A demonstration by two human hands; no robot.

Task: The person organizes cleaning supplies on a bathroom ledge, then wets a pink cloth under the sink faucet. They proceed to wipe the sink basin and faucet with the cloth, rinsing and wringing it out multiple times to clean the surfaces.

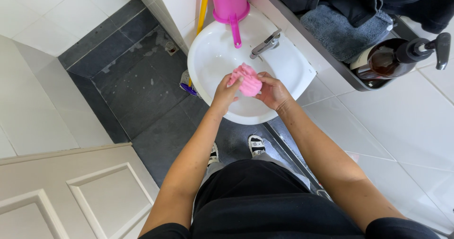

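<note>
Over the front half of a white wall-hung basin (293,66), seen from above, a pink cloth (247,79) is held bunched between two bare hands. The basin fills the middle of the view, above a dark grey tiled floor (142,92) and beside white wall tiles; a pale panelled door (71,191) sits at the lower left. At the basin's back rim a bright pink jug (230,2) stands with its long handle hanging into the bowl, and a chrome tap (267,44) is mounted on the right rim. Along a dark shelf (331,61) at the upper right lie a folded grey towel (343,31) and dark clothing. A brown pump bottle (392,59) with a black pump head lies on its side at the shelf's right end; its label is a pale patch, too small to make out.

The left hand (226,93) is closed on the cloth's left side, fingers curled over the top. The right hand (272,91) is closed on its right side from below. For good wringing, the cloth is best kept low over the bowl so that drips are caught inside the rim.
</note>
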